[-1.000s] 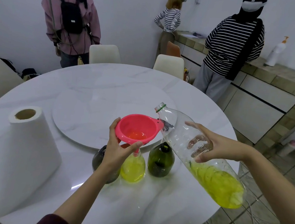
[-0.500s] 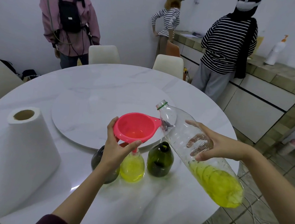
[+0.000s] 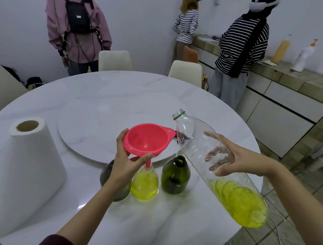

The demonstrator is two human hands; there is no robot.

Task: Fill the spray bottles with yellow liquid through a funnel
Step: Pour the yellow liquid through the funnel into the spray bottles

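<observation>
A glossy pink plastic funnel (image 3: 147,139), its spout in the clear round-bellied yellow-filled bottle (image 3: 145,183), is gripped by the left hand (image 3: 126,164). At three o'clock, a clear ribbed plastic bottle of yellow liquid (image 3: 219,171) is held tilted in the right hand (image 3: 233,158), past the white marble table's (image 3: 160,94) edge.

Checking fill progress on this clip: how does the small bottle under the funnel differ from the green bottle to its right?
The clear small bottle holds yellow liquid nearly to its neck; the green bottle is dark glass and its level cannot be told. The pink funnel, held by the left hand, has its spout in the clear bottle; the green bottle's mouth is open and free. Both stand upright on the table.
</observation>
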